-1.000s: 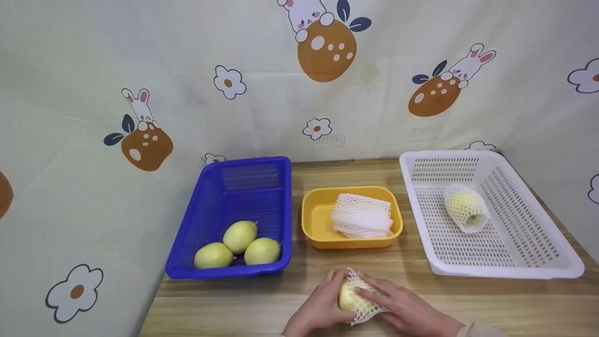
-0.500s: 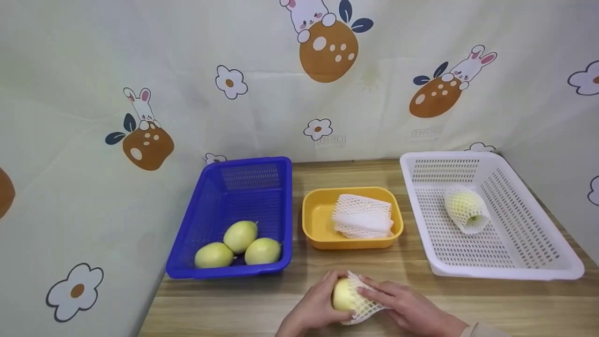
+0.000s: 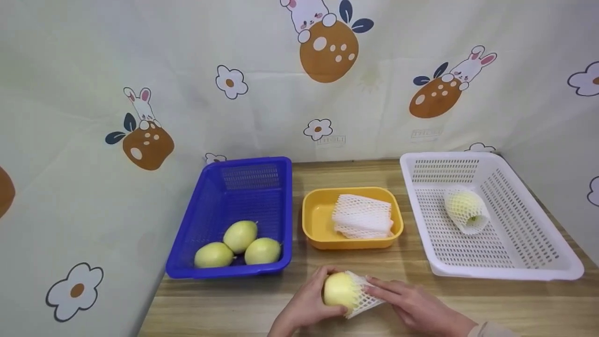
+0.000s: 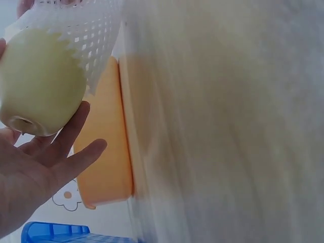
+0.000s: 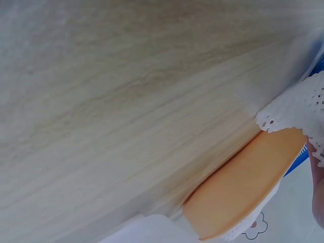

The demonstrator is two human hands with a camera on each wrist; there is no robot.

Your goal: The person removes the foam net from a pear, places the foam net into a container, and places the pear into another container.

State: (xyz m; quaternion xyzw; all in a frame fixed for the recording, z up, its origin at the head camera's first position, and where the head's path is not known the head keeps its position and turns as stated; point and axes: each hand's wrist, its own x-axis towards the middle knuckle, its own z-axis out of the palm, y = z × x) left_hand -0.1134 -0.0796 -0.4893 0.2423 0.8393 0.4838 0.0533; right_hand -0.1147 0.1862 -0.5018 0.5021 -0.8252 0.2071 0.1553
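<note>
Over the front of the table, my left hand (image 3: 306, 302) grips a pale yellow pear (image 3: 339, 291), thumb on the near side and fingers on the far side. A white foam net sleeve (image 3: 364, 298) covers the pear's right part, and its left part is bare. My right hand (image 3: 414, 302) holds the sleeve's right end, fingers along its top; its thumb is hidden in the head view. The left wrist view shows the pear's bare end (image 4: 43, 83) with its small hollow, the net edge lying round its middle. Only the net's loose end (image 5: 296, 109) shows in the right wrist view.
A blue basket (image 3: 288, 210) with 3 bare pears (image 3: 240, 237) stands at left. Behind the hands is a yellow tray (image 3: 318, 224) holding folded foam nets (image 3: 361, 215). The white basket (image 3: 423, 224) at right contains one netted pear (image 3: 465, 208). A patterned curtain (image 3: 262, 117) hangs behind.
The left hand and pear have shifted left, and more of the pear's left side is bare. My right hand has moved slightly right, still on the net.
</note>
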